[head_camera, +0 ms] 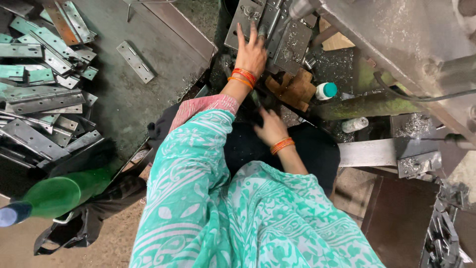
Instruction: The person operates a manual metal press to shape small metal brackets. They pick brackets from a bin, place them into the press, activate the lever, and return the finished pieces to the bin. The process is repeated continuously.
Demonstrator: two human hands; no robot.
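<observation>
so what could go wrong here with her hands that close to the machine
1. The left hand lies flat on the metal plates right under the machine head; fingers could get pinched or cut on sharp edges.
2. The right hand reaches low into a dark gap, partly hidden, near metal shavings that could cut skin.
3. The loose patterned cloth hangs near the works and might snag.

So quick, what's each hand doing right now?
Left hand: open, fingers spread flat on a metal plate at the machine.
Right hand: down by the lap, fingers partly curled; cannot tell if it holds anything.
</observation>
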